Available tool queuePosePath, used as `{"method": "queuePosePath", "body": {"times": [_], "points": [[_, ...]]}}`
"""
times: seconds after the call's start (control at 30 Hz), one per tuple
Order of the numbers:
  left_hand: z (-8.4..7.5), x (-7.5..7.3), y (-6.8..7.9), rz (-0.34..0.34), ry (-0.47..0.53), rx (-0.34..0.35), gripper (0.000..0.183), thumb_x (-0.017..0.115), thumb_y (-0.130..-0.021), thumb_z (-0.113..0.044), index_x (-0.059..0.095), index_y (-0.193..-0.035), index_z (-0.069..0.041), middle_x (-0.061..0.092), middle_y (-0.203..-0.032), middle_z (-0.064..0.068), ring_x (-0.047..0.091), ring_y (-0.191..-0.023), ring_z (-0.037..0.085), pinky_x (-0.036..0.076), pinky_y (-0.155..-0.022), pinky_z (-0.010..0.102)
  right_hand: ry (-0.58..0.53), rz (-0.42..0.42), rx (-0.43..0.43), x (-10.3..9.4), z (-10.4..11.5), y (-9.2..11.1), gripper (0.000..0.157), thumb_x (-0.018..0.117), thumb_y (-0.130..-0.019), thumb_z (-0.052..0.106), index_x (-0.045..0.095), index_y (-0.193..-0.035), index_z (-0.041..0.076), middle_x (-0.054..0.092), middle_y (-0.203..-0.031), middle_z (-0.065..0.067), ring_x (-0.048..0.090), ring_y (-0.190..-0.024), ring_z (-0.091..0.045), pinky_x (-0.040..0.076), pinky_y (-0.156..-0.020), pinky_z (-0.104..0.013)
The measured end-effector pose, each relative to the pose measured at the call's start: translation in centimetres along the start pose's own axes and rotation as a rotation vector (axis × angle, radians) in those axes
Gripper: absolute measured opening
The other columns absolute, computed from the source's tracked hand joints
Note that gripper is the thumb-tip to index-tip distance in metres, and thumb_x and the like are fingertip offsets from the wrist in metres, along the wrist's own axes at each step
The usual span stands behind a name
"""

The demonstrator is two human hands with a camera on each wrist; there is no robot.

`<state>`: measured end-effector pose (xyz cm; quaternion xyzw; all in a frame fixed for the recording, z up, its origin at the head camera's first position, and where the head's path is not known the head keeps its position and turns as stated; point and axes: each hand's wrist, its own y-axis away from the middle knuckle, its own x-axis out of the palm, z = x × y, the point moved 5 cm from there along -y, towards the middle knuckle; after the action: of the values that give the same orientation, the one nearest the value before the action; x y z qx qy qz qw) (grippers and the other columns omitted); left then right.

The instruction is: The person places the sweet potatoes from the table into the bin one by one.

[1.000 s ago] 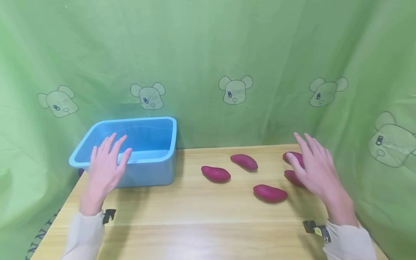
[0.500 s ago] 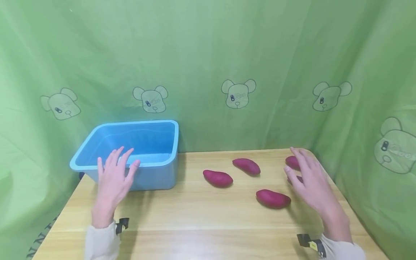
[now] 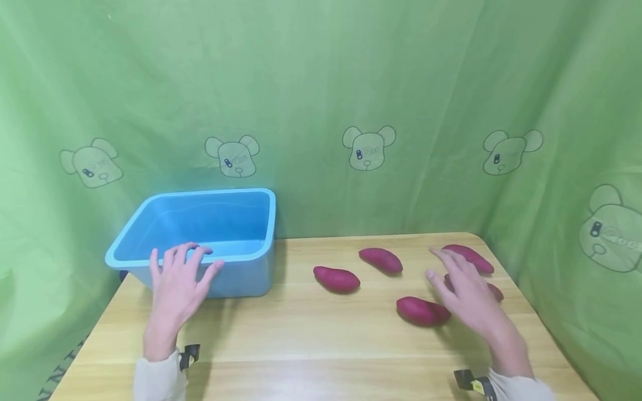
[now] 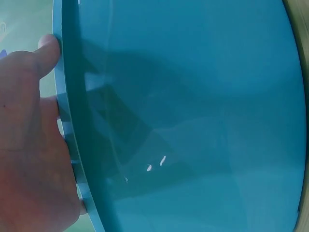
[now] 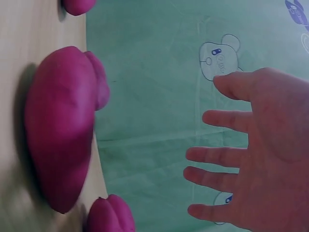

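Note:
Several purple sweet potatoes lie on the wooden table in the head view. One is at the left (image 3: 337, 279), another sits farther back (image 3: 381, 260), and the front sweet potato (image 3: 418, 311) is closest to my right hand (image 3: 471, 301). That hand hovers with spread fingers and holds nothing, partly covering a right-hand sweet potato (image 3: 495, 292); behind it lies a back-right sweet potato (image 3: 473, 257). My left hand (image 3: 175, 292) is at the near rim of a blue plastic basin (image 3: 246, 275), fingers loosely bent. In the left wrist view its thumb (image 4: 48, 52) is beside the rim; contact is unclear.
A green curtain (image 3: 306, 111) with bear-head prints hangs behind and along both sides of the wooden table (image 3: 301, 345). The basin stands at the table's left rear. Dark straps with small devices are on both wrists.
My right hand has moved left and lower, toward the front sweet potato, uncovering more of the two at the right. My left hand has shifted slightly right and lowered to the basin's near rim.

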<state>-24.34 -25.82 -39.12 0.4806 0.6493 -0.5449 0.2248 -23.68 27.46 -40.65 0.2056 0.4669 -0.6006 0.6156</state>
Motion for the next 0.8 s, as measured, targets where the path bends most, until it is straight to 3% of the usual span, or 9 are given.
{"method": "queuePosePath", "body": {"times": [0.27, 0.47, 0.8], "points": [[0.1, -0.1, 0.0, 0.013, -0.045, 0.027, 0.053, 0.054, -0.102, -0.055, 0.065, -0.121, -0.007, 0.060, -0.132, 0.021, 0.046, -0.123, 0.047, 0.012, -0.114, 0.068, -0.008, 0.161, 0.045, 2.1, -1.4, 0.2, 0.059, 0.055, -0.106, 0.041, 0.043, -0.152, 0.005, 0.040, -0.153, -0.030, 0.032, -0.139, -0.057, 0.025, -0.103, -0.078], [0.2, 0.0, -0.1, 0.003, -0.071, 0.053, 0.051, 0.056, -0.102, -0.053, 0.064, -0.116, -0.005, 0.063, -0.123, 0.022, 0.049, -0.116, 0.046, 0.023, -0.107, 0.066, -0.031, 0.204, 0.050, 2.9, -2.0, 0.8, 0.059, 0.059, -0.104, 0.041, 0.046, -0.150, 0.005, 0.049, -0.145, -0.029, 0.045, -0.132, -0.053, 0.035, -0.100, -0.074], [0.4, 0.2, -0.1, -0.025, -0.089, 0.064, 0.050, 0.058, -0.101, -0.053, 0.064, -0.114, -0.006, 0.063, -0.121, 0.021, 0.049, -0.113, 0.045, 0.027, -0.100, 0.067, -0.050, 0.242, 0.002, 4.1, -2.2, 0.6, 0.063, 0.072, -0.096, 0.042, 0.053, -0.144, 0.005, 0.057, -0.137, -0.026, 0.055, -0.125, -0.048, 0.042, -0.100, -0.067]]}}
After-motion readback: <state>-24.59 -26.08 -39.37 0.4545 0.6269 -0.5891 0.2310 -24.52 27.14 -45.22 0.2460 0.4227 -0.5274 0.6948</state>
